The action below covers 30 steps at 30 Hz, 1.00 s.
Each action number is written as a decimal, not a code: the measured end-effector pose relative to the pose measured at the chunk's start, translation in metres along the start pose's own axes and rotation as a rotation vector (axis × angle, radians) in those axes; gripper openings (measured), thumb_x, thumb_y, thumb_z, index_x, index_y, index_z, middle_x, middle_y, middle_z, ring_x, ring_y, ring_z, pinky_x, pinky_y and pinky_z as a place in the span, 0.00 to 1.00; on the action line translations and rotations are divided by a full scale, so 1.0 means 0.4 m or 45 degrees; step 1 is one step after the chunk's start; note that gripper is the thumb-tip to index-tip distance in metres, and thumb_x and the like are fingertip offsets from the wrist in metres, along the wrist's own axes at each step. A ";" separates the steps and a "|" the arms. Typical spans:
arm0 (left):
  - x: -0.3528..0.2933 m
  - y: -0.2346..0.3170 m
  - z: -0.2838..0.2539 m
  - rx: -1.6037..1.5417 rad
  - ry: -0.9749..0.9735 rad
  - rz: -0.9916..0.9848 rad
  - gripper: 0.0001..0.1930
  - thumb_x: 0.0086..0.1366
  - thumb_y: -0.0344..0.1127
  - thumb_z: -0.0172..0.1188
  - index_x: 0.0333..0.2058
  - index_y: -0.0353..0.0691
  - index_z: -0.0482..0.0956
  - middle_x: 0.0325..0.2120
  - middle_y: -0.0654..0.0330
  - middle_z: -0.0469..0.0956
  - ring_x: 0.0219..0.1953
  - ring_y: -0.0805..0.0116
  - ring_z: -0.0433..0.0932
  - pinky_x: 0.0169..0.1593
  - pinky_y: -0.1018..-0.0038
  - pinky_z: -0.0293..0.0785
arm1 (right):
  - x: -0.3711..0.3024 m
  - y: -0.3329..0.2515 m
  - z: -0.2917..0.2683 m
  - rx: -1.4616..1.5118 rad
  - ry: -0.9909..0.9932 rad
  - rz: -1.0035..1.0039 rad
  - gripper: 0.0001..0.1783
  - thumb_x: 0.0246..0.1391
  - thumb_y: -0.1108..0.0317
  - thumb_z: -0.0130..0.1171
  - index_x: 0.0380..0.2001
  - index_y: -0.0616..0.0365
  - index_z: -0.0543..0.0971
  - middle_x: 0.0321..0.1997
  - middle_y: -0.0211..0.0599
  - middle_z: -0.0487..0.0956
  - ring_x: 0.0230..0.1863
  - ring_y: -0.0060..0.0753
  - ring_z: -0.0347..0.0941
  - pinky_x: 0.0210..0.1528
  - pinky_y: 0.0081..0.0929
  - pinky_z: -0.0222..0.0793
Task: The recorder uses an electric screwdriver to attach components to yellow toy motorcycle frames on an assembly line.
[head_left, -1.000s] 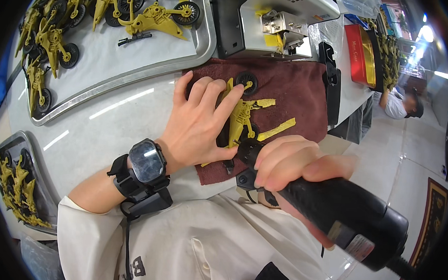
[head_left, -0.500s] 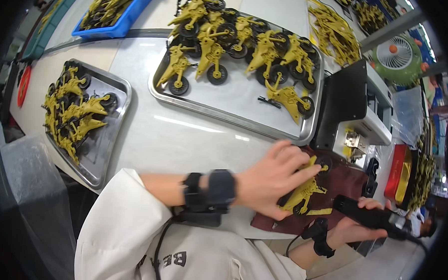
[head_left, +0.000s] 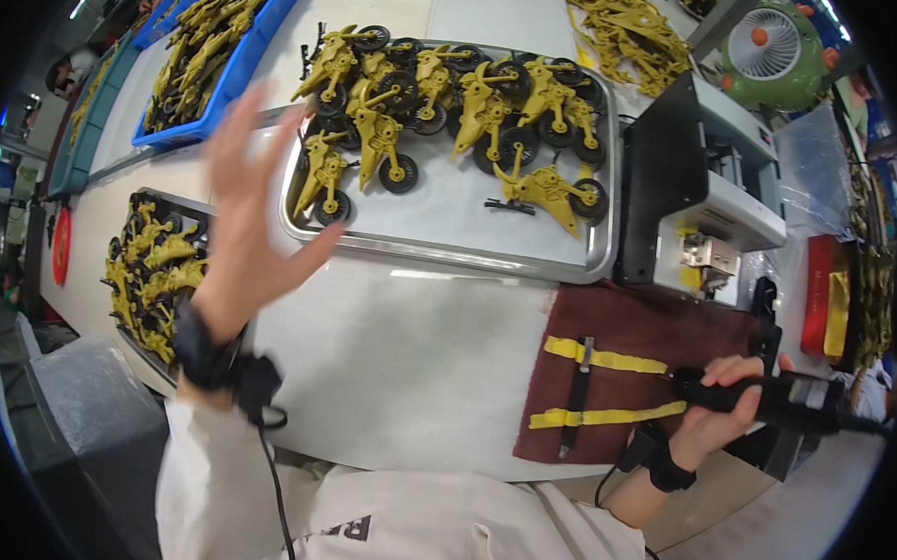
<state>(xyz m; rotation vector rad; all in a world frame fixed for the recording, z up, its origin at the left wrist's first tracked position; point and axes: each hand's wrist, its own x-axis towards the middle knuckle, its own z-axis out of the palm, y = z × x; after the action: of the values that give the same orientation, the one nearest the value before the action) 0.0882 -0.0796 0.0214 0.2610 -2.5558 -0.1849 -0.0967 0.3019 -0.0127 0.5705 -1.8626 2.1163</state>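
My left hand [head_left: 248,233] is raised over the left side of the table, empty, fingers spread and blurred. It is between the left metal tray [head_left: 177,200], partly hidden behind it and holding yellow toy motorbike bodies [head_left: 149,267], and the larger metal tray [head_left: 440,252] with more yellow motorbike bodies [head_left: 484,106] and black wheels. At the right, my right hand [head_left: 715,420] is wrapped around a black electric screwdriver [head_left: 813,404], its tip pointing left over a maroon cloth [head_left: 607,312]. Two yellow tape strips [head_left: 618,420] and a slim black pen-like tool [head_left: 575,401] lie on that cloth.
A black and white machine [head_left: 707,206] stands right of the larger tray. Behind are a blue bin [head_left: 240,66] of yellow parts, a pile of yellow parts [head_left: 629,33] and a green fan [head_left: 774,54]. A red and gold box [head_left: 826,297] is at far right.
My left hand has let go of the yellow motorbike body on the cloth and swung up and left. That body is gone from the cloth. The right hand still holds the screwdriver.
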 end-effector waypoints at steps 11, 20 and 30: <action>0.088 -0.016 0.146 0.178 -0.293 0.005 0.40 0.38 0.27 0.63 0.57 0.47 0.65 0.60 0.51 0.58 0.60 0.52 0.60 0.59 0.61 0.53 | 0.170 -0.118 0.084 0.284 -0.035 -0.237 0.45 0.49 0.28 0.44 0.54 0.59 0.58 0.17 0.33 0.67 0.14 0.29 0.62 0.21 0.29 0.62; 0.035 0.434 0.181 -0.725 -0.466 0.496 0.42 0.33 0.35 0.68 0.55 0.40 0.67 0.57 0.44 0.61 0.52 0.50 0.67 0.51 0.61 0.62 | 0.202 -0.062 0.167 -0.007 -0.292 -0.238 0.51 0.43 0.22 0.44 0.52 0.59 0.56 0.17 0.36 0.69 0.13 0.31 0.65 0.18 0.29 0.64; -0.041 0.480 0.346 -0.798 -0.585 0.382 0.46 0.44 0.54 0.66 0.59 0.38 0.59 0.61 0.53 0.59 0.60 0.50 0.58 0.60 0.57 0.48 | -0.001 -0.092 0.021 0.521 -0.747 -0.138 0.57 0.40 0.25 0.50 0.62 0.54 0.46 0.27 0.42 0.72 0.21 0.37 0.69 0.30 0.36 0.66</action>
<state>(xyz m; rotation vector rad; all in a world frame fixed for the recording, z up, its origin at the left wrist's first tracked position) -0.0018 0.1213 -0.0670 -0.4488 -2.7684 -0.9979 -0.0791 0.2988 0.0207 1.4838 -1.5756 2.4436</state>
